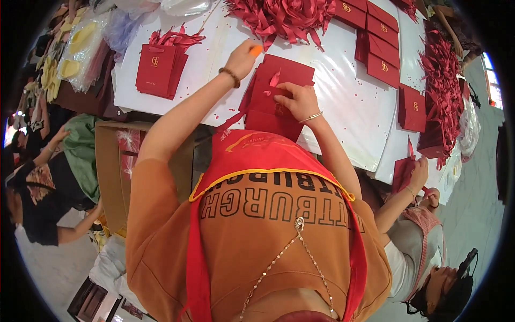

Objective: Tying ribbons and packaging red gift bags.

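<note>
A flat red paper bag point(289, 68) with a gold emblem lies in front of me at the table's near edge, overlapping other red bags. My right hand point(301, 102) rests on it, thumb and forefinger apart, beside a short red ribbon loop point(275, 79) that stands up from the bag. Off the bag's upper left corner is my left hand point(241, 60), closed, with a small orange piece point(256, 51) at its fingertips; its kind I cannot make out. Just beyond that hand spreads a large heap of red ribbons point(284, 19).
On the white table point(343, 102), a stack of red bags point(159, 70) lies left and more bags point(382, 45) right. Small red bits are scattered about. A cardboard box point(110, 182) stands at my left. At right, a co-worker's hand point(419, 173) holds a red bag.
</note>
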`<state>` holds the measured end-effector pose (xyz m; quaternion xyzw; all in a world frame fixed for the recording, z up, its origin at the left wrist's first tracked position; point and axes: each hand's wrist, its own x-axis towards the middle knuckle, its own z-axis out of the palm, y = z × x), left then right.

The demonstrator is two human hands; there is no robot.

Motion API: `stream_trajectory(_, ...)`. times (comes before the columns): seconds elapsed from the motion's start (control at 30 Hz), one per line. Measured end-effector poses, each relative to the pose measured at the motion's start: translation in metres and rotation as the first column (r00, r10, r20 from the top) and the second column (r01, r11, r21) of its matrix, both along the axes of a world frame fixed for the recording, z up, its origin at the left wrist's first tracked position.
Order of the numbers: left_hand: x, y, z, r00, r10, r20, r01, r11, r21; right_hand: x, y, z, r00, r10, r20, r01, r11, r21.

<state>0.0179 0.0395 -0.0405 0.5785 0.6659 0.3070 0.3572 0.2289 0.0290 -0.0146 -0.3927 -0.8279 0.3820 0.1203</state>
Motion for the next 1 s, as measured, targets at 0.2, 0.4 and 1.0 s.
stream_trajectory(0.2,0.026,-0.089,0.025,0.997,0.050,-0.053,-0.058,0.987,-0.148,-0.004,0.025,-0.014,0.978,-0.160,-0.131,0.144,0.982,-0.122)
stream_trajectory(0.4,-0.027,-0.131,0.033,0.942,-0.049,0.331,0.165,0.928,-0.333,-0.003,0.048,-0.020,0.977,-0.211,0.013,0.211,0.977,-0.005)
stream_trajectory(1.0,-0.055,-0.094,0.107,0.971,-0.011,0.237,-0.075,0.933,0.352,-0.020,0.025,-0.034,0.995,-0.090,-0.031,0.087,0.994,-0.071)
